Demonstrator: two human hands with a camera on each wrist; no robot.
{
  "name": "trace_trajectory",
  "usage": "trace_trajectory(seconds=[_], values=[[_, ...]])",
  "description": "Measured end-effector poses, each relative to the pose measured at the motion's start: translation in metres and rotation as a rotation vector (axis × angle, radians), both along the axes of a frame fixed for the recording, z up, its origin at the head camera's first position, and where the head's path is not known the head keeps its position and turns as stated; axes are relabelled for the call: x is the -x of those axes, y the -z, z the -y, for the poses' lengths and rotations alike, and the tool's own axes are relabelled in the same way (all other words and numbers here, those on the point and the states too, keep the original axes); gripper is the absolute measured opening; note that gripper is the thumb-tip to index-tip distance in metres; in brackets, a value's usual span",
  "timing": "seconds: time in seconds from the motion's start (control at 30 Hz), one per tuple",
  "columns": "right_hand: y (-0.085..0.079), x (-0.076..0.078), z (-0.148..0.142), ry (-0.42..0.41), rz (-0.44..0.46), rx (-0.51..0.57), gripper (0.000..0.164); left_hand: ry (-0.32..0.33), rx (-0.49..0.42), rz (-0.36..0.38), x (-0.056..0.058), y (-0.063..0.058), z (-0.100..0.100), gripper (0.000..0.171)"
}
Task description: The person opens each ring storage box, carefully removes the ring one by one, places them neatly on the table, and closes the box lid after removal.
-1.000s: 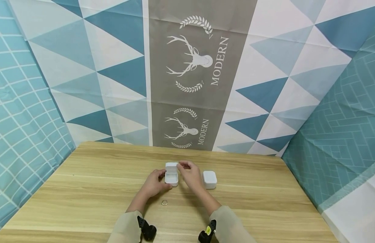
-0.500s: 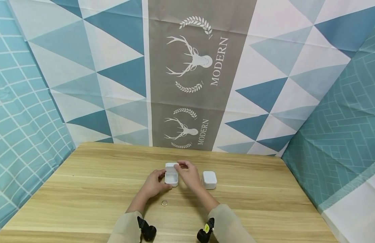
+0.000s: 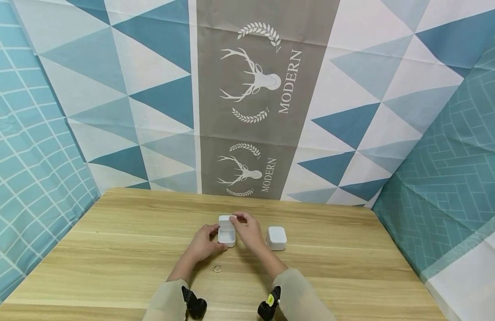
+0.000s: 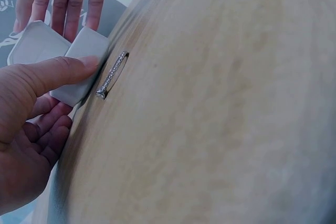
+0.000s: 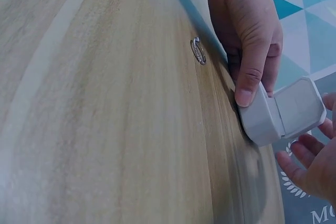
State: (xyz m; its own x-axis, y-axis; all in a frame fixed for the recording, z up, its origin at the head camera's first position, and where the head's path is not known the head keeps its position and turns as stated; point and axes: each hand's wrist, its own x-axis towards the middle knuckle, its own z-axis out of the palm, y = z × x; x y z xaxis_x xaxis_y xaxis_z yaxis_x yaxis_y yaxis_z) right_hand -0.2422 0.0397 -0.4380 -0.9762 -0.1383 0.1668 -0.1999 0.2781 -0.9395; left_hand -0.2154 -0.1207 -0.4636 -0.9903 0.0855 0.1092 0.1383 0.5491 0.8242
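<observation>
Open white box (image 3: 226,240) held by both hands on the tabletop (image 3: 131,249); ring (image 4: 111,74) found in front of it.

The box's base is gripped at its left side by the left hand (image 3: 203,243), thumb laid along the front wall and fingers closed in around it; the raised lid (image 3: 226,219) is pinched at its right edge by the right hand (image 3: 249,231), between thumb and forefinger, the other fingers being extended loosely behind it; the ring, studded along its band, is lying untouched, nearer the person than the open white box and slightly to its left; a closed white box (image 3: 276,237) is placed to the right of the open white box, beyond the right hand; a patterned cloth (image 3: 263,129) is hung behind.
</observation>
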Motion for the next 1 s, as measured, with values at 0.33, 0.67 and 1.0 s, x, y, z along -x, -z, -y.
trace_trajectory(seconds=[0.33,0.67,1.0], values=[[-0.0016,0.0008,0.0018,-0.008,-0.026,-0.012,0.036,0.001,0.018,0.005,-0.0006,-0.0004,-0.0003,0.068],[-0.0015,0.0006,0.0019,-0.006,0.012,0.023,0.032,-0.004,0.012,0.009,0.0004,-0.0013,-0.0004,0.069],[0.0009,0.0019,0.0010,-0.004,0.006,0.002,0.032,0.000,0.014,0.013,0.0002,-0.0007,0.0000,0.068]])
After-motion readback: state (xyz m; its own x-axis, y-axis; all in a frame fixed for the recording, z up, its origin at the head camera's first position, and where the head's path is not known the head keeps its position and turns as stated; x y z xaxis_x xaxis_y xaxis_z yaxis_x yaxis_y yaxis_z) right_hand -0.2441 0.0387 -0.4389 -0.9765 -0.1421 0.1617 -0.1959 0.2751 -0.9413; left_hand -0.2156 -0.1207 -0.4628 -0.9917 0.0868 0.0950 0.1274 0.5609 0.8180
